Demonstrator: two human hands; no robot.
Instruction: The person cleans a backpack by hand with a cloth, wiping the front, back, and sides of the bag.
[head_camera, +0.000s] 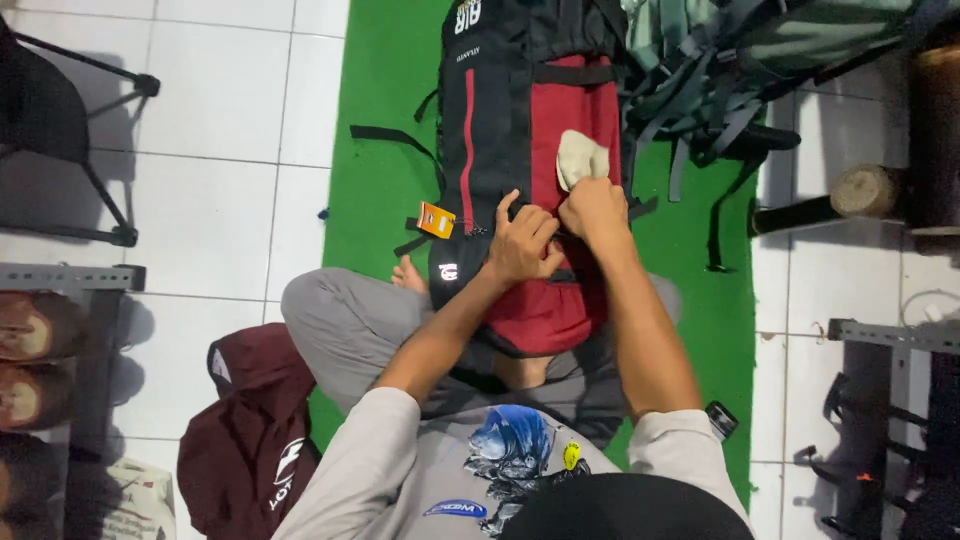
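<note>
A black and red backpack (520, 110) lies lengthwise on a green mat (385, 80), its lower end resting on my crossed legs. My left hand (520, 242) grips the pack's black fabric near the middle, fingers curled. My right hand (593, 208) is beside it, pinching a small beige cloth (580, 157) against the red panel. An orange tag (436, 220) hangs from the pack's left side.
A grey-green backpack (730, 60) with loose straps lies at the mat's upper right. A maroon garment (250, 430) sits on the white tile floor at my left. Metal shelving (70, 280) stands at left, another rack (890, 340) at right, and a wooden post (865, 190) nearby.
</note>
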